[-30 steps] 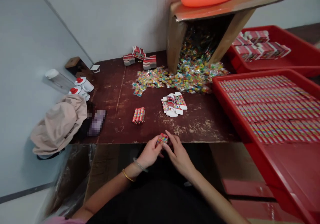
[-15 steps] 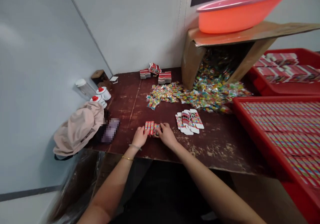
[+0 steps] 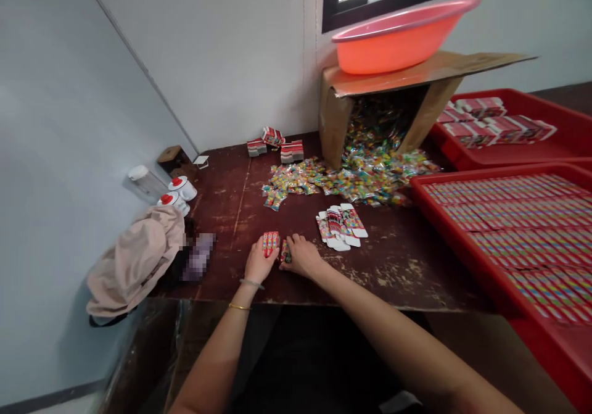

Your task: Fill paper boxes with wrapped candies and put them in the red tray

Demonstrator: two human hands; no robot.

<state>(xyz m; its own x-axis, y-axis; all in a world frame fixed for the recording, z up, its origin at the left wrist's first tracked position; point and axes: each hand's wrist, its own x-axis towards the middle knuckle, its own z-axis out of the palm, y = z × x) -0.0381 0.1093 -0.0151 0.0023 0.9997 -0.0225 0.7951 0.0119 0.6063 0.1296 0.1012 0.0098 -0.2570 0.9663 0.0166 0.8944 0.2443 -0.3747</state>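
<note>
My left hand (image 3: 259, 264) is closed around the near end of a short row of small red candy boxes (image 3: 271, 241) on the table. The boxes stand side by side with their narrow colourful faces up. Just to the right, my right hand (image 3: 303, 256) has its fingers curled on another small printed box (image 3: 285, 252), which is partly hidden under them. A narrow gap separates that box from the row. Farther right lies a fanned stack of flattened box blanks (image 3: 341, 226) with white flaps.
Candy packets (image 3: 365, 176) spill from a cardboard box (image 3: 332, 124) with a pink basin (image 3: 388, 47) on top. Red trays (image 3: 419, 195) stand at the right, the nearer filled with rows of boxes. A cloth bag (image 3: 136, 260) and lidded mugs (image 3: 184, 187) are at the left.
A gap has opened between the row at my left hand and the box under my right hand. My head view has shifted, moving the trays and cardboard box leftward in the picture.
</note>
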